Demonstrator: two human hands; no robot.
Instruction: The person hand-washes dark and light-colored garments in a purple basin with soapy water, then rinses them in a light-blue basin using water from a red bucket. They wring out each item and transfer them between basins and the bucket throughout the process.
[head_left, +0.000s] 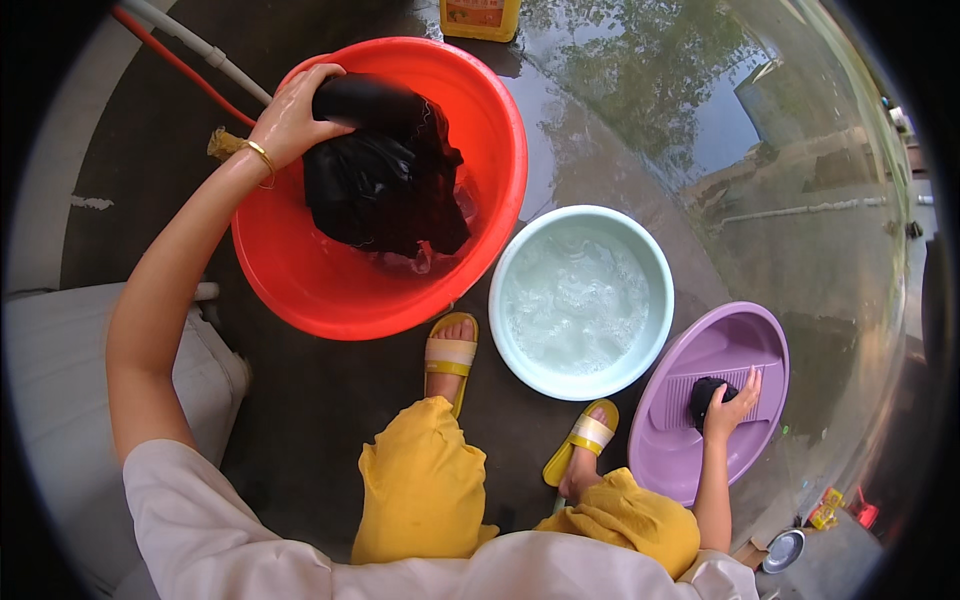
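Observation:
My left hand (296, 112) reaches over the far left rim of the red basin (270, 277). Its thumb and fingers close around a thick fold of a wet black garment (382, 180), whose lower part lies in shallow water. On the right, a purple basin (671, 457) with a built-in ribbed washboard (667, 405) sits tilted. A bunched black cloth (703, 396) rests on the ribs. My right hand (729, 416) is beside this bundle, thumb against it, the other fingers stretched out over the board.
A pale blue basin (577, 300) of sudsy water stands between the other two. Beyond it is a yellow jug (480, 19) bearing writing. A white ribbed plastic object (202, 360) is at left, near a grey pipe (202, 49) and an orange hose (180, 75). Wet floor (637, 150) reflects trees.

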